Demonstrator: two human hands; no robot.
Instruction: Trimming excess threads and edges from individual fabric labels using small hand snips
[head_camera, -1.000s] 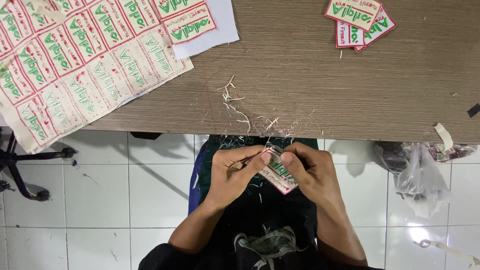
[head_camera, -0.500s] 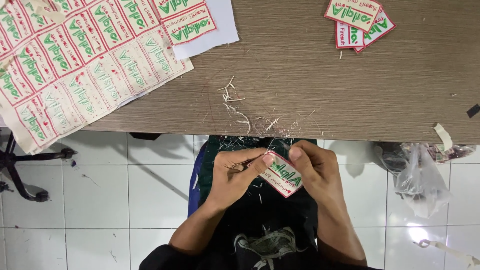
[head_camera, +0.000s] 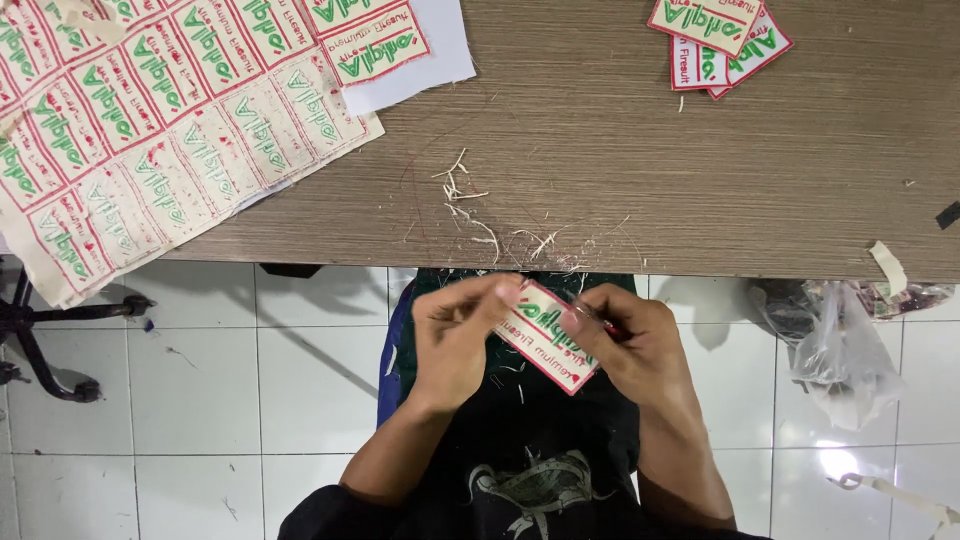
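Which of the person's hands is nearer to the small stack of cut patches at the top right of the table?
Right. The right hand is below the stack of cut patches, just off the table edge; the left hand is farther left. Both hold a single patch.

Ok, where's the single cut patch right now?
In the head view, the patch is held between the left hand and right hand, over the lap, just below the wooden table edge.

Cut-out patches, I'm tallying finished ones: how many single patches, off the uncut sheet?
4 visible: one patch held between the left hand and right hand; three in an overlapping pile at the table's far right. Others may hide underneath.
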